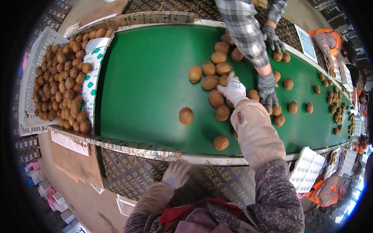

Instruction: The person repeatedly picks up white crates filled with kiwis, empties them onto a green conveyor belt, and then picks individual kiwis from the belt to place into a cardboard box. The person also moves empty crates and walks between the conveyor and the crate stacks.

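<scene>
My right hand [234, 88], in a white glove, reaches across the green conveyor belt [145, 84]. Its thumb and fingers are spread beside a kiwifruit [223, 80] at the edge of a loose cluster; whether they touch it is unclear. Another kiwifruit [216, 98] lies just below that thumb. One single kiwifruit [186, 116] sits apart on the belt to the left, and one more [221, 142] rests near the close edge. My left hand [176, 174], also gloved, lies flat with nothing in it on the printed board [209, 180] beside the belt's rail.
A white plastic crate [30, 72] piled with kiwifruit stands at the belt's left end. Opposite, a co-worker's grey-gloved hands [266, 90] reach among kiwifruit. White moulded trays [307, 169] stand at the near right. People in orange vests [335, 40] work farther along.
</scene>
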Motion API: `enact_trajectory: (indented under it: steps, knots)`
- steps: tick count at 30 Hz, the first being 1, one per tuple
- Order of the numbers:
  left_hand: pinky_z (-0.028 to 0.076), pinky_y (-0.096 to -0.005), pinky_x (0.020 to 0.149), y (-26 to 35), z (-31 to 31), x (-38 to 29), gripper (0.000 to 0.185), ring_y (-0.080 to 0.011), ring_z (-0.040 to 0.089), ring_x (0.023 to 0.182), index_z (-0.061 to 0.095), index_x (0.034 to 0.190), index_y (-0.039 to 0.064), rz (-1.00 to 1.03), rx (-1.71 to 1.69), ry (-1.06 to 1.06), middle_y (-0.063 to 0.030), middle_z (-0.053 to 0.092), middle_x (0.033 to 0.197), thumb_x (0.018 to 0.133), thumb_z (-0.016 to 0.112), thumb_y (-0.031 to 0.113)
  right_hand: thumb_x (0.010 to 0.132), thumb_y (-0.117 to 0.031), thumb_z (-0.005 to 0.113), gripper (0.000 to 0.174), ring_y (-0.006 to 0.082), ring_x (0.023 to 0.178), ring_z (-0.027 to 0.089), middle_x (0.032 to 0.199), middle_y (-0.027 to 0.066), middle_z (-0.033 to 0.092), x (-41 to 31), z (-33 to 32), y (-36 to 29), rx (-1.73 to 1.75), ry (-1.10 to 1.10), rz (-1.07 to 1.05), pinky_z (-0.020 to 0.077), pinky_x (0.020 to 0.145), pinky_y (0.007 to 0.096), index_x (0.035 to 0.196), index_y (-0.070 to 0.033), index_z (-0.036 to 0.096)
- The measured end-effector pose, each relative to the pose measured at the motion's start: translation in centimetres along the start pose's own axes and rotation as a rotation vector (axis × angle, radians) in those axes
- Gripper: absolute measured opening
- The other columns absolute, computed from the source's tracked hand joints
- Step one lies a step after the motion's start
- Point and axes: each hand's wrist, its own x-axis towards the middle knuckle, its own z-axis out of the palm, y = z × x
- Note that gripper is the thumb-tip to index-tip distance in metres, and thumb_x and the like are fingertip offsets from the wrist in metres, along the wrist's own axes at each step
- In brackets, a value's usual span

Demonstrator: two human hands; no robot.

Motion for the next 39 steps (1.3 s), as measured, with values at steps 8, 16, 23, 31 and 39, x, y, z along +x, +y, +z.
enact_trajectory:
  steps: [8, 16, 23, 31, 39]
  knots:
    - [0.036, -0.0474, 0.102, -0.4, -0.7, 0.8, 0.056, -0.0324, 0.043, 0.121, 0.049, 0.128, 0.008, 0.014, 0.001, 0.037, -0.0126, 0.045, 0.131, 0.076, 0.065, 0.024, 0.075, -0.051, 0.062, 0.075, 0.0308, 0.101, 0.062, 0.122, 0.0166, 0.054, -0.6, 2.6, -19.3, 0.518, -0.344, -0.350, 0.0503, 0.086, 0.0400, 0.130, -0.004, 0.041]
    - [0.031, -0.0486, 0.105, -0.4, -0.1, 0.5, 0.064, -0.0340, 0.038, 0.125, 0.040, 0.134, 0.006, 0.028, -0.003, 0.059, -0.0135, 0.042, 0.134, 0.078, 0.064, 0.027, 0.075, -0.011, 0.065, 0.055, 0.0179, 0.089, 0.058, 0.104, 0.0107, 0.058, -16.8, 0.7, 2.2, 1.201, 0.434, -0.300, 0.0504, 0.077, 0.0318, 0.126, -0.002, 0.047]
    - [0.028, -0.0487, 0.107, 0.2, -0.4, 0.3, 0.063, -0.0339, 0.036, 0.127, 0.040, 0.135, 0.006, 0.019, 0.030, 0.030, -0.0138, 0.040, 0.136, 0.079, 0.060, 0.028, 0.087, -0.037, 0.066, 0.069, 0.0200, 0.107, 0.054, 0.122, 0.0124, 0.055, -21.3, 12.4, 7.4, 1.496, 0.795, 0.654, 0.0458, 0.090, 0.0338, 0.139, -0.006, 0.035]
    - [0.025, -0.0482, 0.110, 0.0, 0.9, -0.4, 0.065, -0.0326, 0.034, 0.130, 0.037, 0.139, 0.007, 0.026, 0.160, 0.070, -0.0123, 0.038, 0.141, 0.081, 0.057, 0.029, 0.090, -0.037, 0.061, 0.054, 0.0151, 0.096, 0.057, 0.109, 0.0078, 0.059, -17.5, 5.3, -5.8, 1.672, 0.188, 0.019, 0.0463, 0.083, 0.0293, 0.126, -0.001, 0.045]
    - [0.050, -0.0352, 0.079, 6.6, -5.2, 0.6, 0.052, -0.0237, 0.059, 0.091, 0.041, 0.134, 0.003, -0.095, -0.577, 0.287, -0.0129, 0.056, 0.112, 0.089, 0.058, 0.023, 0.091, -0.026, 0.059, 0.052, 0.0096, 0.083, 0.055, 0.103, 0.0040, 0.056, -32.6, 4.2, 0.3, 1.512, -0.187, -0.298, 0.0476, 0.065, 0.0236, 0.136, -0.007, 0.041]
